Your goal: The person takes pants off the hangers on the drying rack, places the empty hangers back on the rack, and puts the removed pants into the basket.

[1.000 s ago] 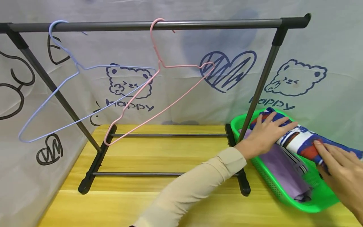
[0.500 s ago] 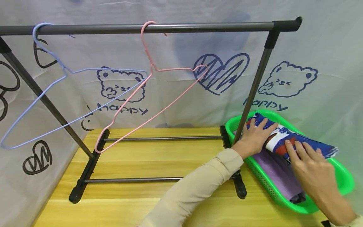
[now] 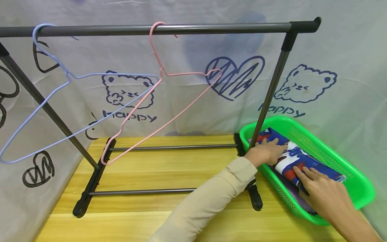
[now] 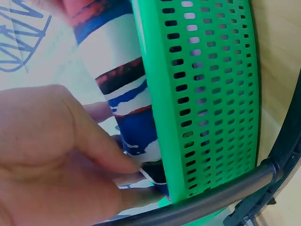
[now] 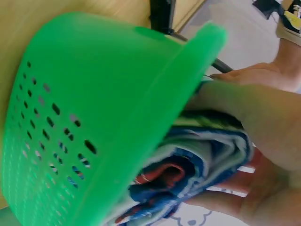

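A folded red, white and blue patterned cloth (image 3: pixel 294 154) lies low inside the green basket (image 3: pixel 355 168), over a purple cloth (image 3: pixel 297 195). My left hand (image 3: pixel 266 152) holds its far end, fingers spread across the top. In the left wrist view, the left thumb and fingers lie about the cloth (image 4: pixel 127 70) beside the basket wall. My right hand (image 3: pixel 325 193) grips the near part, fingertips on top. In the right wrist view, the right hand's thumb and fingers span the cloth's layered end (image 5: pixel 188 165). The purple cloth is mostly covered.
A dark metal rack (image 3: pixel 229 29) stands on the wooden table (image 3: pixel 169 168), its right upright in front of the basket. A blue hanger (image 3: pixel 65 70) and a pink hanger (image 3: pixel 161 69) hang from the bar. White drawn-on sheeting (image 3: pixel 187 111) is behind.
Both hands have lowered the folded cloth from above the basket's rim down into it, onto the purple cloth. The head view has shifted slightly. The hangers have not moved on the bar.
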`<state>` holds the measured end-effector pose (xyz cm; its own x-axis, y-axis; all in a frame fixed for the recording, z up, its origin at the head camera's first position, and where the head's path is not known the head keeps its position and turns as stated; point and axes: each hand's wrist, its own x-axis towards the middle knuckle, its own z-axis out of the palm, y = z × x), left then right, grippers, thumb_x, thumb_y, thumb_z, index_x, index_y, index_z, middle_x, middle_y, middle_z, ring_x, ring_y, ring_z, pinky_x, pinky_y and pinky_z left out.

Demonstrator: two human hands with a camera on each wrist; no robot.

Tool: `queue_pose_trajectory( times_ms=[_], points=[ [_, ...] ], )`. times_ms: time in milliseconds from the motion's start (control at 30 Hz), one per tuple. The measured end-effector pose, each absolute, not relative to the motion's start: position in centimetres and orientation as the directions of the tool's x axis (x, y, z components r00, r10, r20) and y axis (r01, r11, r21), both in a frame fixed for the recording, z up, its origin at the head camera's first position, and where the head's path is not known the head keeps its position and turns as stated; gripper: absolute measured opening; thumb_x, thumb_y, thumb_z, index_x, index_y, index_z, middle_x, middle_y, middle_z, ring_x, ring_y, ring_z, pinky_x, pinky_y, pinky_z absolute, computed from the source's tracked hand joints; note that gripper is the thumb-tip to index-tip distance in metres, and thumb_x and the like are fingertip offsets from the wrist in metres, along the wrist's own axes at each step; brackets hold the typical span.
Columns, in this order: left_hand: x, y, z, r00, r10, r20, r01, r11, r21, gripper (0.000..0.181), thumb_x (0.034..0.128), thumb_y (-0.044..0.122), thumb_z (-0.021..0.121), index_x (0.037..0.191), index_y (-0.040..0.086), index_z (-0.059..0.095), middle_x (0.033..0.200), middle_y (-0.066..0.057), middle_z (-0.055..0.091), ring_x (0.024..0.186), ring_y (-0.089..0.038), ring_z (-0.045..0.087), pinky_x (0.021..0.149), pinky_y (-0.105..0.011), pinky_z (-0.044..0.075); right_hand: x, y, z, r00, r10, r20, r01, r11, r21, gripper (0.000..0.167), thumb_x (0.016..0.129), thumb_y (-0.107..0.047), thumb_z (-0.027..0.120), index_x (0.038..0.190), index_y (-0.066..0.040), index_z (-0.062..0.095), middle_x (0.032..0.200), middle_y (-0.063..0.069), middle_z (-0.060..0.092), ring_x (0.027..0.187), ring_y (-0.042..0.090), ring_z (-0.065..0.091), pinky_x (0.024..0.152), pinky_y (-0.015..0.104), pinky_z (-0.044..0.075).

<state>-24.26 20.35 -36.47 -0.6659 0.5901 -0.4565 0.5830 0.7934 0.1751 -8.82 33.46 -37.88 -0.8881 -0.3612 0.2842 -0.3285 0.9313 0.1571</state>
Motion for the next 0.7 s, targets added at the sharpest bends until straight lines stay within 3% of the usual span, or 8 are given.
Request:
queue_pose_trajectory(
  times_ms=[200,300,433,533,700],
  points=[
    [-24.3,20.4,-36.8,-0.674,0.607,-0.42,0.566,0.791,0.234,0.057,0.1089,0.04,0.045,0.159,0.053,0.02,0.169,0.019,0.004,0.156,-0.021,0.006,0.124,-0.046,0.015,-8.6,33.1,-36.9,-0.965,-0.26,0.037,-0.26,0.966,0.011,0.062,0.078,-0.033,0.088,0.128,-0.001,0.07,0.124,0.033,0.065,0.09,0.045,0.07,0.064,0.057,0.057],
    [-24.1,20.4,-37.0,-0.691,0.601,-0.401,0.563,0.796,0.223,0.055,0.1079,0.046,0.044,0.158,0.055,0.021,0.169,0.02,0.005,0.156,-0.02,0.007,0.124,-0.046,0.015,-8.8,33.5,-36.7,-0.97,-0.241,0.035,-0.243,0.967,-0.077,0.055,0.084,-0.034,0.085,0.124,0.001,0.072,0.115,0.029,0.07,0.08,0.035,0.072,0.068,0.058,0.058],
    [-24.1,20.3,-37.1,-0.718,0.593,-0.365,0.565,0.802,0.194,0.056,0.1041,0.055,0.043,0.156,0.058,0.022,0.169,0.02,0.003,0.157,-0.021,0.003,0.124,-0.046,0.015,-9.5,34.7,-36.9,-0.976,-0.209,0.061,-0.216,0.965,-0.148,0.053,0.094,-0.036,0.076,0.126,0.006,0.068,0.119,0.033,0.067,0.091,0.045,0.07,0.077,0.062,0.055],
    [-24.0,20.1,-37.5,-0.73,0.593,-0.34,0.574,0.802,0.165,0.062,0.1007,0.061,0.044,0.156,0.059,0.018,0.17,0.017,-0.005,0.157,-0.022,-0.006,0.124,-0.046,0.013,-9.8,35.6,-37.3,-0.984,-0.179,-0.018,-0.172,0.965,-0.2,0.065,0.101,-0.041,0.066,0.138,0.012,0.056,0.138,0.043,0.048,0.119,0.064,0.051,0.09,0.074,0.044],
    [-24.2,20.2,-38.2,-0.731,0.615,-0.296,0.605,0.784,0.135,0.07,0.0989,0.067,0.042,0.16,0.052,0.011,0.17,0.008,-0.017,0.156,-0.022,-0.015,0.124,-0.043,0.014,-9.7,36.7,-38.3,-0.976,-0.162,-0.147,-0.114,0.95,-0.289,0.078,0.106,-0.046,0.053,0.154,0.012,0.031,0.153,0.046,0.023,0.133,0.073,0.021,0.095,0.085,0.026]
  ],
)
